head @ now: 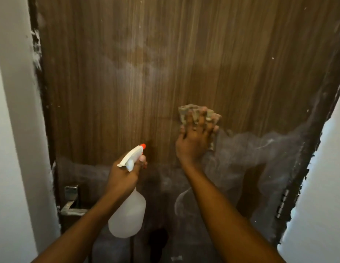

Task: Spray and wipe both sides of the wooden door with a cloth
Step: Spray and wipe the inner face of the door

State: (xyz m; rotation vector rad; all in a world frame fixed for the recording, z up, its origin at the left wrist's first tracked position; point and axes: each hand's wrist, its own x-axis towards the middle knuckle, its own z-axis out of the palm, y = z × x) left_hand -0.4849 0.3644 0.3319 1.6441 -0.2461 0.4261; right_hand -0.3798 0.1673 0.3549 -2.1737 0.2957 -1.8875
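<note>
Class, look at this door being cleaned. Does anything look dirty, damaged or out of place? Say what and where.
Yes. A grey-white film covers the wooden door below the cloth; the wood above is mostly bare brown. White smears mark the dark frame on the left.

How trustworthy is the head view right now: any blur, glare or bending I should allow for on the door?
Head view: the wide-angle lens bows the door edges inward toward the bottom; light is dim and warm, with bright daylight past the hinge side; fingertips of the right hand on the cloth look smeared; the spray bottle reads clearly.
</note>
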